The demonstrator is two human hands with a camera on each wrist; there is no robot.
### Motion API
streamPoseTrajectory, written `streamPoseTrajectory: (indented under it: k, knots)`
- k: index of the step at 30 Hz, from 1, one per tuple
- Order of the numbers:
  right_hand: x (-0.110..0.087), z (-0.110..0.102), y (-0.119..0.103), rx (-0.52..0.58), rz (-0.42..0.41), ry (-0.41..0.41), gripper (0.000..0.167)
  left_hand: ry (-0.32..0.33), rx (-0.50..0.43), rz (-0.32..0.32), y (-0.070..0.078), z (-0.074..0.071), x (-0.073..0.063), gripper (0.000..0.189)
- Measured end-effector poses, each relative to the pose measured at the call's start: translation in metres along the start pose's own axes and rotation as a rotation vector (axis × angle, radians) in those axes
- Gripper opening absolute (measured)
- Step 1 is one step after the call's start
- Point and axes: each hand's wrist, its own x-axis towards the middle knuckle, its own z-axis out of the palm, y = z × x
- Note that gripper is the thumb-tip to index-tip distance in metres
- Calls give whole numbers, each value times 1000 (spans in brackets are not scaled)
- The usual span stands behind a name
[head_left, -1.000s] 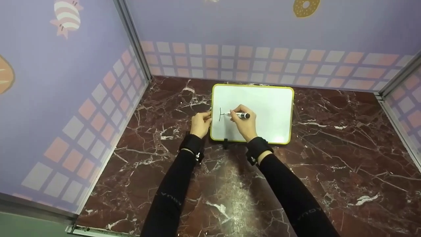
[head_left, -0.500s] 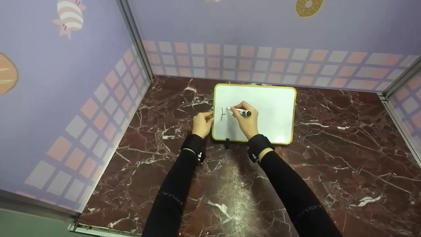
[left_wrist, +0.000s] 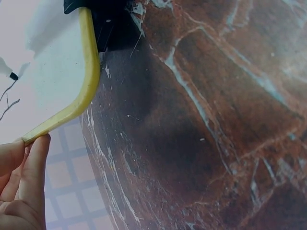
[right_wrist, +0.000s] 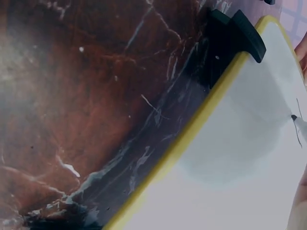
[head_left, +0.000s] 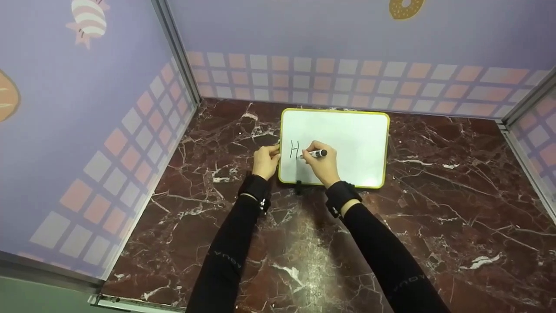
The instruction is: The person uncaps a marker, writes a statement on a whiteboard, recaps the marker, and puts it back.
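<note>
A whiteboard [head_left: 356, 134] with a yellow frame stands propped up on the marble table, black strokes forming an H [head_left: 294, 149] near its left side. My right hand [head_left: 325, 164] grips a marker [head_left: 320, 153], white with a black end. Its black tip [right_wrist: 294, 117] is at the lower end of the H's right stroke. My left hand [head_left: 266, 163] holds the board's left edge; in the left wrist view the thumb and fingers [left_wrist: 34, 167] pinch the yellow frame [left_wrist: 88, 57]. Most of the right hand is outside the right wrist view.
A black clip-like foot [head_left: 298, 187] sits at the board's lower edge. Dark red marble tabletop [head_left: 456, 195] surrounds the board. Purple panels with checked borders rise behind [head_left: 278, 39] and at the left and right sides.
The right hand with the marker has moved up, then down, drawing the right vertical stroke, so the marks now form an H. My left hand stays at the board's left edge.
</note>
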Motion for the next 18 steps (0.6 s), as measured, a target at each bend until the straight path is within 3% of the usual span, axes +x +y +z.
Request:
streamPoseTrajectory:
  k: [5, 7, 18]
  knots:
    - [-1, -1, 2, 43, 0, 83, 16, 6, 7, 12, -1, 0, 0, 30]
    - [-1, -2, 2, 52, -1, 108, 16, -10, 19, -14, 1, 0, 0, 31]
    - [1, -3, 1, 25, 11, 134, 17, -15, 45, -53, 5, -1, -1, 32]
